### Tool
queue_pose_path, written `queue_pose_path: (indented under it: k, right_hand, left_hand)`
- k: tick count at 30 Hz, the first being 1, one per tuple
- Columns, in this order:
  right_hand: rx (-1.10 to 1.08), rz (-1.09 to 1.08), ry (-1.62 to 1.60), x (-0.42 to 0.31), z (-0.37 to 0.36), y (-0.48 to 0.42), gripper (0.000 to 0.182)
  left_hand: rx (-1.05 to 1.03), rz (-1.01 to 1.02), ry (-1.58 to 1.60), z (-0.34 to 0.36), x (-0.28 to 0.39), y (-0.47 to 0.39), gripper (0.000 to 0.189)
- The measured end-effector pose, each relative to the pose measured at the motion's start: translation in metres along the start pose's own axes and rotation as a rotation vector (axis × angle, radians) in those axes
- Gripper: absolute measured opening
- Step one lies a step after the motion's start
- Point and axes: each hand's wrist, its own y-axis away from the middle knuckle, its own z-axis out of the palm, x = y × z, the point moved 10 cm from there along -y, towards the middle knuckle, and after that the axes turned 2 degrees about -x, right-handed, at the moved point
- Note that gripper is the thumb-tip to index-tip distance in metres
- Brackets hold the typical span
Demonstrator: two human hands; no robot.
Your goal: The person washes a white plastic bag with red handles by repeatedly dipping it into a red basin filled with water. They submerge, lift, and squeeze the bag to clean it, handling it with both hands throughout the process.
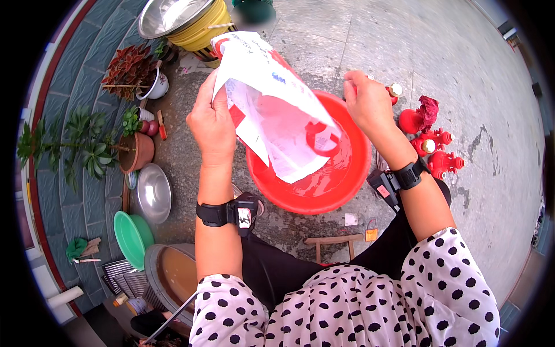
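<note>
My left hand (212, 117) grips one edge of a white bag with red print and red handles (277, 99). The bag hangs with its mouth spread, over a round red plastic basin (310, 206) that holds water. To the right of the bag, above the basin's right rim, is my right hand (368, 102), apart from the bag; its fingers are curled, and whether something small lies in them cannot be told. Several red bottles (442, 162) stand on the ground right of that hand, with a crumpled dark red cloth (428, 112) on one of them.
On the left are potted plants (136, 152), a metal bowl (154, 193), a green basin (132, 238) and a large tub of brownish water (175, 273). A yellow bucket (204, 30) under a steel basin stands ahead. A small wooden stool (334, 239) is near my legs.
</note>
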Motion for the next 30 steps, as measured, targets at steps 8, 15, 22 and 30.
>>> queue_pose_path:
  k: [8,15,22,30]
  right_hand:
    - [-0.502,-0.057,0.030,-0.040,0.063,0.042,0.105]
    - [-0.681,-0.015,-0.037,-0.053,0.107,0.084,0.125]
    - [-0.462,-0.116,-0.022,-0.051,0.101,0.065,0.073]
    - [-0.188,-0.033,-0.318,-0.019,0.031,0.001,0.019]
  left_hand:
    - [0.019,-0.043,0.029,0.003,-0.004,0.003,0.027]
    - [0.014,-0.120,0.103,0.007,0.000,0.008,0.029]
    - [0.091,-0.133,0.233,-0.007,-0.011,0.007,0.030]
    - [0.142,-0.105,0.090,-0.033,-0.012,-0.002,0.030]
